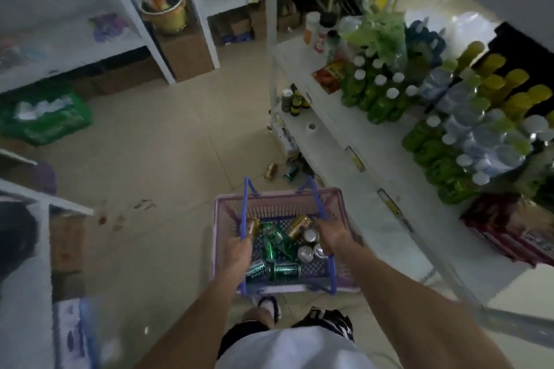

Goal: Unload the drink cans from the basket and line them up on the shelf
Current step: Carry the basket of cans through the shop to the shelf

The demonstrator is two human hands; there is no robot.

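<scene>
A pink plastic basket (227, 204) with blue handles hangs low in the middle of the view, above the floor. Inside lie several drink cans: green ones (284, 271), a gold one (299, 226) and silver tops (305, 252). My left hand (238, 252) is closed around the left blue handle. My right hand (332, 237) grips the right blue handle. The white shelf (344, 141) runs along the right, its upper level packed with bottles.
Two loose cans (280, 171) lie on the tiled floor by the foot of the right shelf. A green crate (45, 120) sits at the left under white shelving. A cardboard box with a bucket (165, 9) stands ahead. Green bottles (380, 93) and red packets (509, 231) fill the right shelf.
</scene>
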